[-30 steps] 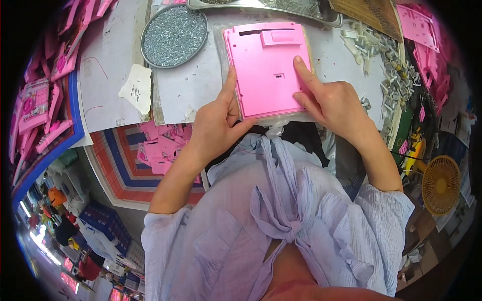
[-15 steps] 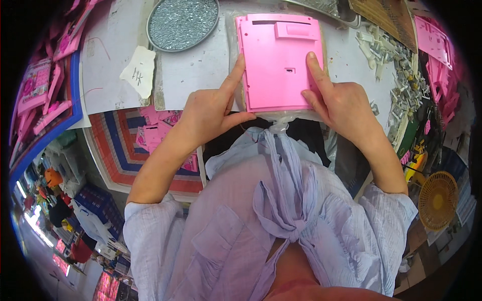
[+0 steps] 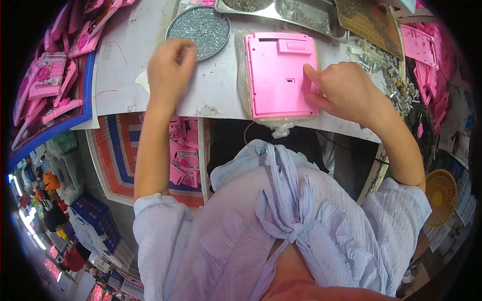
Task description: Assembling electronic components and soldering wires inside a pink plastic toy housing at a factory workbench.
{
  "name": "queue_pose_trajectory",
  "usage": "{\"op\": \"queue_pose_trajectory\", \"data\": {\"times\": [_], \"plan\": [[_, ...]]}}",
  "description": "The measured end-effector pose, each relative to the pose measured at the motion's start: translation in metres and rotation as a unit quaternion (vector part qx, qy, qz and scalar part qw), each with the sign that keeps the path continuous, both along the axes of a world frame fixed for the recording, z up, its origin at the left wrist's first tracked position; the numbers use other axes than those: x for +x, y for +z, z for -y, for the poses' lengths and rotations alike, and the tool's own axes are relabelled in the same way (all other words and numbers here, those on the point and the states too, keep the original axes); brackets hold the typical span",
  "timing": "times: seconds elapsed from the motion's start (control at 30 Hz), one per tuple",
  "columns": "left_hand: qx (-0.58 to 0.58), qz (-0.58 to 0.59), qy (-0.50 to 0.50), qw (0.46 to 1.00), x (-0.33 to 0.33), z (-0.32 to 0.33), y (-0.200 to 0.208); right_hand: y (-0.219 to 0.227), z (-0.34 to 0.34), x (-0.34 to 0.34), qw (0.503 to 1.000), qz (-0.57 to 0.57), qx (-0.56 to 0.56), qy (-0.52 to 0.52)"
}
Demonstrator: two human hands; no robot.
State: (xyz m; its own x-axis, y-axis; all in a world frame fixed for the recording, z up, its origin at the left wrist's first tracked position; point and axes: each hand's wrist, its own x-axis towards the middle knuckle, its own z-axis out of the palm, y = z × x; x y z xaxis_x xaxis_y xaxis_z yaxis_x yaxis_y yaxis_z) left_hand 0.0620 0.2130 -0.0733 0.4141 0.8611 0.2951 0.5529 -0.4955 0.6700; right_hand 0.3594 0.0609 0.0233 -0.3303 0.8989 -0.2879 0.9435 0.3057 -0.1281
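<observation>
A pink plastic casing [image 3: 273, 75] lies flat on a plastic-wrapped pad [image 3: 244, 93] at the front edge of the worktable. It has a slot, a raised block and a small square hole. My right hand [image 3: 349, 93] grips the casing's right edge, index finger on its face and thumb lower down. My left hand [image 3: 170, 72] is raised at the near left rim of a round tray [image 3: 201, 30] full of small silvery screws. Its fingers are bent and smeared by motion, so I cannot see whether anything is between them.
Metal trays [image 3: 301, 15] of small parts stand at the back. Loose grey and white pieces [image 3: 396, 83] are heaped to the right. Pink parts fill a blue-edged bin [image 3: 88, 95] on the left and a striped bag [image 3: 118, 150] below the table. A yellow fan [image 3: 442, 198] stands lower right.
My left hand has left the casing's left edge and moved up and left to the screw tray. My right hand stays at the casing's right edge.
</observation>
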Motion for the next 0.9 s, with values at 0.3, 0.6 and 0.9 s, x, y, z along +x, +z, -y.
{"op": "queue_pose_trajectory", "data": {"times": [0.3,0.6,0.9], "plan": [[0.058,-0.178,0.004,0.982,0.0,-0.037,-0.008,0.015,-0.112,-0.043,0.998,0.019,0.031,0.055],[0.142,-0.158,0.01,0.977,0.007,-0.04,-0.017,-0.072,-0.203,-0.095,0.962,-0.026,0.219,0.163],[0.139,-0.173,0.019,0.975,0.011,-0.046,-0.014,-0.073,-0.214,-0.099,0.963,0.022,0.216,0.158]]}}
